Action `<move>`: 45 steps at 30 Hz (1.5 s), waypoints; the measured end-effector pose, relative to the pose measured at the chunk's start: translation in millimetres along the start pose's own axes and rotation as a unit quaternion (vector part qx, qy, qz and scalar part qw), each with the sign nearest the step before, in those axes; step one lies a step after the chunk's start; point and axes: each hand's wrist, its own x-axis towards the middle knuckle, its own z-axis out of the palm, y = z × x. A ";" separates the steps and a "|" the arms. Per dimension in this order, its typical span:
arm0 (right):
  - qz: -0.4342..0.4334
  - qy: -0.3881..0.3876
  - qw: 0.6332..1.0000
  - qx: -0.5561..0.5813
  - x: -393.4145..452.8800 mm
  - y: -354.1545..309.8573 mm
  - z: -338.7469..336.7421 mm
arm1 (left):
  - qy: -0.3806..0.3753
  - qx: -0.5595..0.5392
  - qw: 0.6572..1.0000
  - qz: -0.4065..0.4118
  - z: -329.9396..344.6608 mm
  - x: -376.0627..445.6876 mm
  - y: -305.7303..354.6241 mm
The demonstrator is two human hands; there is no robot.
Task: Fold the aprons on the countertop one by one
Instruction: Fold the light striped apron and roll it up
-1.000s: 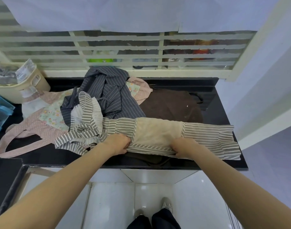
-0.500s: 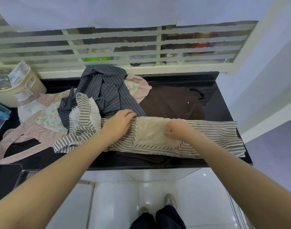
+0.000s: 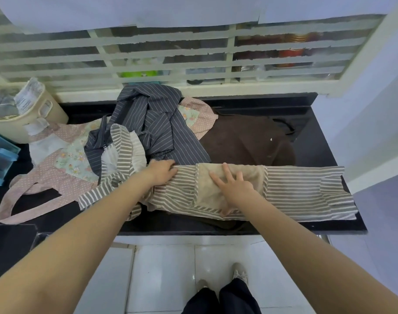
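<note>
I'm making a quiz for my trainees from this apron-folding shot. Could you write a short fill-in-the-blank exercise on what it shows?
1. The right hand presses flat on the beige ____ of the grey-striped apron.
2. The left hand grips the striped apron's far ____.
3. Behind the striped apron lies a plain ____ apron.
4. The navy pinstriped apron lies on the ____ polka-dot apron.

Missing words: pocket; edge; brown; pink

— Left hand (image 3: pixel 161 173)?
— Arm extended forward, bare; fingers curled, knuckles up.
— Right hand (image 3: pixel 234 189)?
— Arm extended, bare; palm down, fingers straight and spread.
</note>
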 end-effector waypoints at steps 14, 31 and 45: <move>0.027 -0.011 0.999 -0.035 6.8 -57.0 -58.8 | 0.083 0.233 0.969 -0.010 -39.3 -18.4 -42.5; -0.104 0.032 0.953 0.284 49.9 -159.5 -79.8 | -0.006 -0.076 0.980 -0.185 -19.0 -92.8 -137.1; -0.065 -0.051 0.932 0.352 48.3 -156.5 -91.9 | 0.118 -0.542 0.815 -0.168 -21.1 -73.6 -135.7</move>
